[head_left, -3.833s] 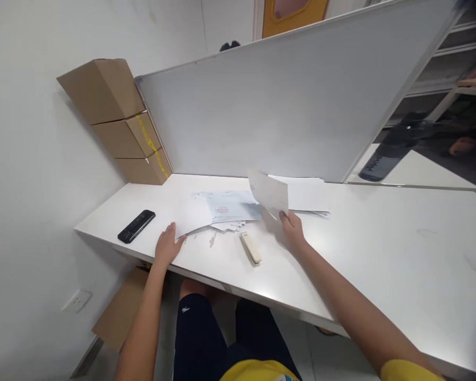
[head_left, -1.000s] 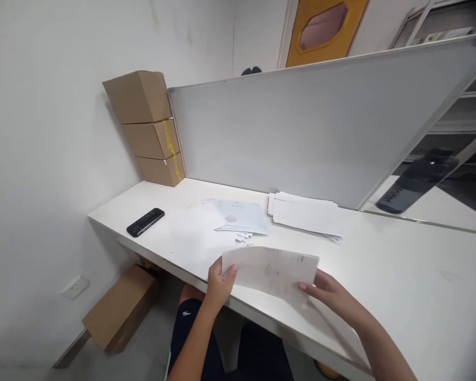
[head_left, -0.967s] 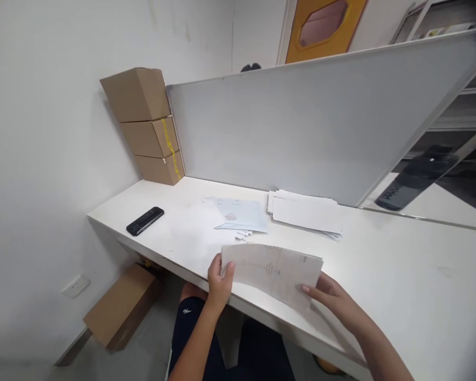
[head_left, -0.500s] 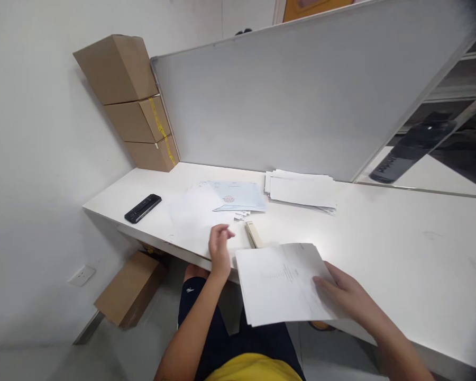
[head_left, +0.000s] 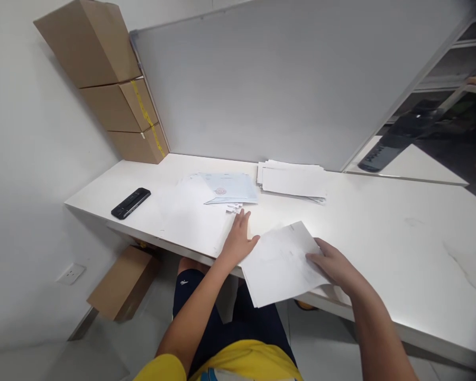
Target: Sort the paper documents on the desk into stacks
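Observation:
My right hand (head_left: pixel 335 264) grips the right edge of several white paper sheets (head_left: pixel 283 264), thumb on top. The sheets are tilted over the table's front edge, and faint print shows on them. My left hand (head_left: pixel 238 241) lies low over the tabletop just left of the sheets, fingers stretched forward and thumb out to the side. It covers the spot where a beige stapler lay, and the stapler is hidden now. Small paper scraps (head_left: pixel 233 208) lie just beyond its fingertips. Behind them is a pale blue printed sheet (head_left: pixel 234 186) with a red round stamp.
A stack of white papers (head_left: pixel 293 180) stands against the grey partition (head_left: pixel 241 90). To the left are a black phone (head_left: pixel 130 203) and stacked cardboard boxes (head_left: pixel 122 108). More white paper (head_left: pixel 186 211) lies left of my hand. A dark bottle (head_left: pixel 384 148) shows beyond the partition.
My left hand has moved forward and right, from a raised curl to fingers stretched over the stapler's place. The held sheets have turned and tilted in my right hand. The view has shifted slightly.

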{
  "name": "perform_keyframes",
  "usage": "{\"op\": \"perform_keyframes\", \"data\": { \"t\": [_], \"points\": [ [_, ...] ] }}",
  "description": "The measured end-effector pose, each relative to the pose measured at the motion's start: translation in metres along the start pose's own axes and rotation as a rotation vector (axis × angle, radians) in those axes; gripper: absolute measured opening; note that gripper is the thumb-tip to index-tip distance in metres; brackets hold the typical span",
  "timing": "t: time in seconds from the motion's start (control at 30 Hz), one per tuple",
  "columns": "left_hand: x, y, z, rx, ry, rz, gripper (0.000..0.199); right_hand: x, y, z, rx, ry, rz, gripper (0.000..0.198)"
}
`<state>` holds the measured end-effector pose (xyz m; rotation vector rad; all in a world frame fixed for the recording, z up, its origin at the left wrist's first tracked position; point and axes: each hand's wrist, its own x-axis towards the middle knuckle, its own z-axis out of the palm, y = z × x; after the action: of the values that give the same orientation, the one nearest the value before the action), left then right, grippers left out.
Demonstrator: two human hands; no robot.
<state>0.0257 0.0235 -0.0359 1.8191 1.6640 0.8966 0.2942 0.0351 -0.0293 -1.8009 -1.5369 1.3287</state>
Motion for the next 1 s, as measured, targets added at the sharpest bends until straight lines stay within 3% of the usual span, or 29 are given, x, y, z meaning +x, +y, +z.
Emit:
{"op": "perform_keyframes", "data": {
  "t": [0.1, 0.2, 0.33, 0.57, 0.73, 0.87, 1.0],
  "points": [
    [-0.013, -0.003, 0.002, 0.032, 0.087, -0.022, 0.069, 0.001, 0.006, -0.002, 0.024, -0.033, 0.067, 0.059],
    [-0.031, -0.008, 0.005, 0.096, 0.145, -0.008, 0.062, -0.005, 0.009, -0.001, 0.051, 0.032, 0.116, 0.057],
    [-0.047, -0.017, 0.011, 0.185, 0.141, 0.085, 0.053, -0.014, 0.01, 0.009, 0.1, 0.106, 0.082, 0.054],
    [-0.03, -0.014, 0.005, 0.131, 0.141, 0.155, 0.054, -0.016, 0.024, 0.024, 0.115, 0.235, 0.074, 0.056],
    [-0.013, -0.012, 0.016, 0.339, 0.156, 0.267, 0.04, -0.037, 0.012, 0.033, 0.158, 0.141, 0.082, 0.056],
    [-0.022, -0.015, 0.031, 0.406, 0.155, 0.269, 0.043, -0.046, 0.015, 0.041, 0.159, 0.17, 0.047, 0.058],
    [-0.033, -0.013, 0.044, 0.41, 0.144, 0.199, 0.052, -0.031, 0.032, 0.041, 0.145, 0.17, 0.012, 0.056]
  ]
}}
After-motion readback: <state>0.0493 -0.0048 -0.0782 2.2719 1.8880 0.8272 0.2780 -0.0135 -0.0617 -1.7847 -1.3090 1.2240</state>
